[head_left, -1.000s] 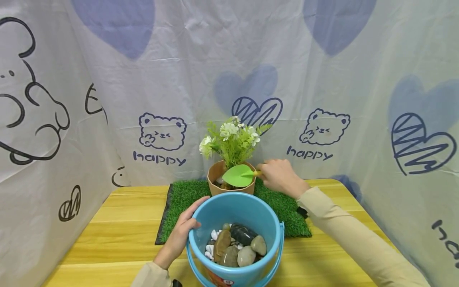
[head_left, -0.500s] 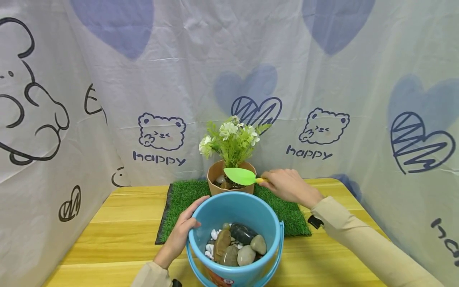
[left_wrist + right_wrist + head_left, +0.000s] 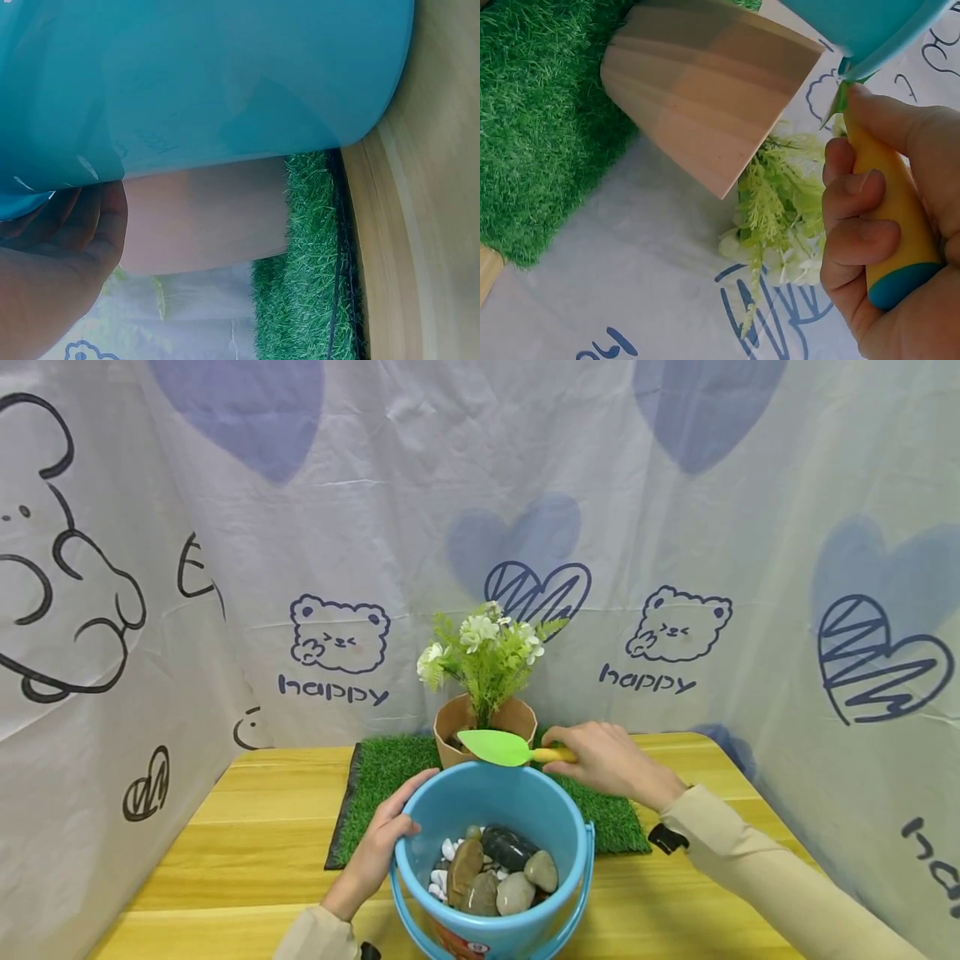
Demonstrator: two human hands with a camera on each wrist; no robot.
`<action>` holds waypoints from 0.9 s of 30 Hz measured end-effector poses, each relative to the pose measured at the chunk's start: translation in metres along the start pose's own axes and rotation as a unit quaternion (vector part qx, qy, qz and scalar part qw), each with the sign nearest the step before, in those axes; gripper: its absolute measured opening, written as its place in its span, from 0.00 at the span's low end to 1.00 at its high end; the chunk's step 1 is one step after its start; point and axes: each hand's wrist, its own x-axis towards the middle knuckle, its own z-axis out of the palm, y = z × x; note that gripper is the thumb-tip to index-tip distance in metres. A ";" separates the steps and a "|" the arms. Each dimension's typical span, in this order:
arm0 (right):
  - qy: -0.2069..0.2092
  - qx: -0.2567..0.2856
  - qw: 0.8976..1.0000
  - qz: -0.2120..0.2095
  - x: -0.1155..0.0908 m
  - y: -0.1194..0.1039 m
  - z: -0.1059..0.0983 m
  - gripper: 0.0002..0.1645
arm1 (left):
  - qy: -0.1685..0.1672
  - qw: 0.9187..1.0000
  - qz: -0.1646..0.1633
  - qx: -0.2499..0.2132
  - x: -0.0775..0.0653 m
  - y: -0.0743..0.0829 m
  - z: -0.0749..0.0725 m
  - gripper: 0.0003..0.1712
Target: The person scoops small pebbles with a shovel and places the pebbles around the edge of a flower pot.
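Observation:
My right hand curls around the yellow handle of a small garden trowel. Its green blade hovers over the far rim of a blue bucket, level and pointing left. Several large smooth stones and small white pebbles lie inside that bucket. On the bucket's left side my left hand grips the rim; the left wrist view shows its fingers against the outer wall. Behind the blade stands a tan flowerpot with white flowers and green fern leaves. The blade hides part of the pot's front.
A mat of artificial grass lies under the pot and reaches behind the bucket. The wooden table extends to both sides. A white cloth with bears and hearts hangs around the back and sides.
The trowel has come out of the flowerpot's mouth toward the bucket, its blade turning from tilted to level. My right hand has moved down and slightly right. My left hand has stayed still.

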 end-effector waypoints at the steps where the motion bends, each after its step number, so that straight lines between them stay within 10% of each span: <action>1: 0.003 0.000 1.000 -0.002 -0.001 -0.001 0.000 0.19 | 0.000 1.000 0.001 0.001 0.000 0.000 0.000 0.42; 27: 0.024 0.019 0.995 -0.090 -0.016 -0.015 -0.003 0.09 | -0.018 1.000 0.015 0.004 0.001 -0.001 -0.003 0.42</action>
